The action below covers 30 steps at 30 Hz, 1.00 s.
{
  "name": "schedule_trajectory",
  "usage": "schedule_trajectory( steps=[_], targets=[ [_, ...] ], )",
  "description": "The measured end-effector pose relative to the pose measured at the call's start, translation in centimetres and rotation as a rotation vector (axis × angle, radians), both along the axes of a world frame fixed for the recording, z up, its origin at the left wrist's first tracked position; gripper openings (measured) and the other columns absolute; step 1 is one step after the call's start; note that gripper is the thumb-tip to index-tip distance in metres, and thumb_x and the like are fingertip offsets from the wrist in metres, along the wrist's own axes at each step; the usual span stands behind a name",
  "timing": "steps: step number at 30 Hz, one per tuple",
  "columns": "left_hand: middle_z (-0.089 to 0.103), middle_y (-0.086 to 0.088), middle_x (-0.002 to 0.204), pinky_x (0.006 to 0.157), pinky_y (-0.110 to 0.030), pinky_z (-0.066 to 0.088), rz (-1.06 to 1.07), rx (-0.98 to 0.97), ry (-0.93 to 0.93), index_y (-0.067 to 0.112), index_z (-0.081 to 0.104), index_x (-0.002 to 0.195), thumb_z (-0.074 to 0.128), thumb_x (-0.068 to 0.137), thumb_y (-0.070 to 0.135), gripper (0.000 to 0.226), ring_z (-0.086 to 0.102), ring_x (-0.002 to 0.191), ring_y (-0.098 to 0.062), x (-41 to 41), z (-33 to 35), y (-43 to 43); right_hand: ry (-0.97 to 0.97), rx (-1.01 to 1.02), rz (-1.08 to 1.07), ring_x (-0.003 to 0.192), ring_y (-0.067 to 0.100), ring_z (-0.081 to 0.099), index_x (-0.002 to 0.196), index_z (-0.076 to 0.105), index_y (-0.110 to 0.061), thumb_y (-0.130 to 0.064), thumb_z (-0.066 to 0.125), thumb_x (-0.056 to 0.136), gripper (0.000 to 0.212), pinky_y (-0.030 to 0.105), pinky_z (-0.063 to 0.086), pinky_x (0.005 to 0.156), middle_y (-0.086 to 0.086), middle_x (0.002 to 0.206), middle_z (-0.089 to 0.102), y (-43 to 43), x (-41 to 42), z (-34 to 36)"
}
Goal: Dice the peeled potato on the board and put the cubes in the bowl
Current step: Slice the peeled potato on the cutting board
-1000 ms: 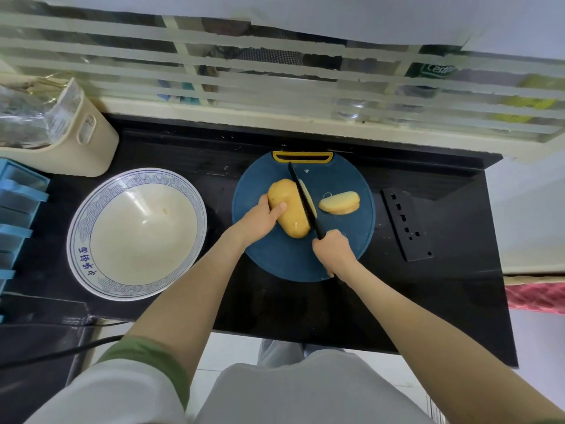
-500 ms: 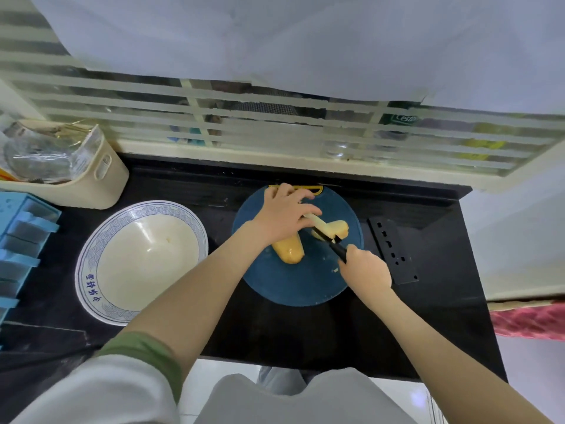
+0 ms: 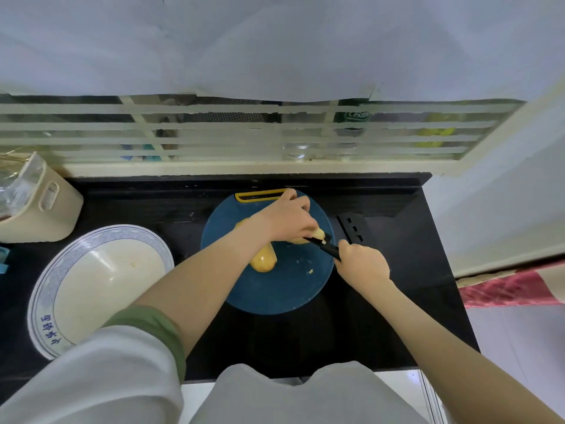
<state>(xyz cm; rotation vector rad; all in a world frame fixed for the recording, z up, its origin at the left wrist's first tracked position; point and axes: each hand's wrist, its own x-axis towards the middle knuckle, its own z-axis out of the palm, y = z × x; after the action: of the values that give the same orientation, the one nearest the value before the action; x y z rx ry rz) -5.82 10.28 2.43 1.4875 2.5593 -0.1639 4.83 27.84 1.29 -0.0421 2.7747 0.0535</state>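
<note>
On the round blue cutting board (image 3: 284, 289) lies the larger piece of the peeled yellow potato (image 3: 264, 261), partly hidden under my left forearm. My left hand (image 3: 289, 220) reaches across it and holds down a smaller potato slice (image 3: 316, 235) at the board's right side. My right hand (image 3: 362, 263) grips the black knife (image 3: 325, 248) by its handle, the blade lying against that slice. A few small potato crumbs (image 3: 310, 270) dot the board. The wide white bowl with a blue rim (image 3: 91, 283) stands to the left with nothing visible in it but a tiny speck.
A black knife sheath (image 3: 351, 229) lies right of the board. A beige bin (image 3: 39, 206) stands at the back left on the black counter (image 3: 397, 301). A barred window runs along the back. The counter's front edge is near my body.
My left hand left the big potato piece and moved right onto the cut slice. The knife came out of the big piece and swung right against the slice.
</note>
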Motion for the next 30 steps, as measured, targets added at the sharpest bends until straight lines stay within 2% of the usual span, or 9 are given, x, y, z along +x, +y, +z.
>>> schedule_trajectory(
  steps=[2,5,10,14,17,19,23,26,30],
  targets=[
    [0.060,0.009,0.078,0.082,-0.035,0.032,-0.060,0.018,0.166,0.025,0.065,0.086,0.054,0.095,0.025,0.013,0.050,0.090,-0.015,-0.1,-0.2,0.4,0.009,-0.003,-0.009,0.063,0.019,0.050,0.106,0.049,-0.012,-0.032,0.042,0.101,0.022,0.031,0.040,0.056,-0.001,0.081,0.055,0.6,-0.2,0.1],
    [0.060,0.006,0.063,0.075,-0.034,0.037,0.065,0.085,0.309,0.020,0.063,0.071,0.072,0.074,0.013,0.012,0.055,0.075,-0.017,-0.2,0.3,1.3,0.005,0.011,0.013,0.065,0.020,0.052,0.106,0.049,-0.012,-0.032,0.043,0.101,0.022,0.031,0.038,0.056,0.002,0.090,0.064,1.1,-0.4,0.2],
    [0.058,0.002,0.057,0.071,-0.035,0.022,0.479,0.240,0.306,0.013,0.062,0.071,0.077,0.060,0.002,0.022,0.057,0.070,-0.023,-0.5,0.1,1.7,-0.012,-0.037,-0.171,0.059,0.019,0.053,0.094,0.044,-0.012,-0.033,0.044,0.101,0.022,0.031,0.040,0.056,0.000,0.074,0.055,2.0,-0.5,-0.6],
    [0.059,0.003,0.061,0.075,-0.035,0.024,0.688,0.130,0.392,0.014,0.063,0.077,0.077,0.065,0.013,0.019,0.058,0.079,-0.020,-0.6,-1.2,0.9,-0.009,-0.090,-0.347,0.066,0.023,0.055,0.093,0.050,-0.009,-0.033,0.047,0.100,0.025,0.032,0.045,0.060,0.007,0.085,0.066,2.7,-0.3,-1.1],
    [0.064,0.001,0.094,0.091,-0.036,0.025,0.621,-0.146,0.254,0.010,0.055,0.108,0.052,0.087,0.012,0.022,0.048,0.107,-0.022,0.5,-2.9,1.3,-0.006,-0.160,-0.444,0.067,0.023,0.058,0.095,0.056,-0.007,-0.030,0.049,0.099,0.024,0.033,0.048,0.060,0.006,0.079,0.063,3.0,-0.4,-1.4],
    [0.062,-0.003,0.103,0.098,-0.037,0.028,0.498,-0.209,0.228,0.007,0.051,0.114,0.048,0.091,0.010,0.024,0.045,0.112,-0.025,1.4,-4.2,2.2,-0.006,-0.188,-0.472,0.068,0.025,0.060,0.094,0.056,-0.006,-0.029,0.048,0.099,0.025,0.034,0.049,0.060,0.006,0.078,0.061,3.0,-0.4,-1.5],
    [0.062,-0.003,0.101,0.103,-0.036,0.029,0.343,-0.248,0.211,0.005,0.053,0.111,0.052,0.089,0.011,0.022,0.049,0.106,-0.025,3.4,-5.9,3.7,-0.009,-0.224,-0.496,0.070,0.026,0.059,0.094,0.055,-0.006,-0.029,0.048,0.099,0.024,0.033,0.047,0.059,0.008,0.082,0.062,2.7,-0.6,-1.5],
    [0.062,-0.005,0.106,0.103,-0.036,0.029,0.366,-0.240,0.184,0.003,0.052,0.117,0.050,0.091,0.014,0.028,0.050,0.106,-0.024,4.1,-6.8,3.8,0.000,-0.258,-0.507,0.069,0.026,0.057,0.092,0.053,-0.007,-0.028,0.047,0.098,0.023,0.032,0.045,0.059,0.006,0.078,0.058,2.5,-0.7,-1.4],
    [0.070,0.005,0.082,0.086,-0.039,0.028,0.498,-0.029,0.231,0.017,0.069,0.103,0.065,0.082,0.049,0.039,0.060,0.087,-0.018,4.2,-7.5,2.5,0.015,-0.296,-0.517,0.058,0.018,0.051,0.086,0.049,-0.009,-0.027,0.047,0.098,0.022,0.030,0.041,0.054,0.001,0.068,0.052,1.8,-0.7,-1.3]
  ],
)
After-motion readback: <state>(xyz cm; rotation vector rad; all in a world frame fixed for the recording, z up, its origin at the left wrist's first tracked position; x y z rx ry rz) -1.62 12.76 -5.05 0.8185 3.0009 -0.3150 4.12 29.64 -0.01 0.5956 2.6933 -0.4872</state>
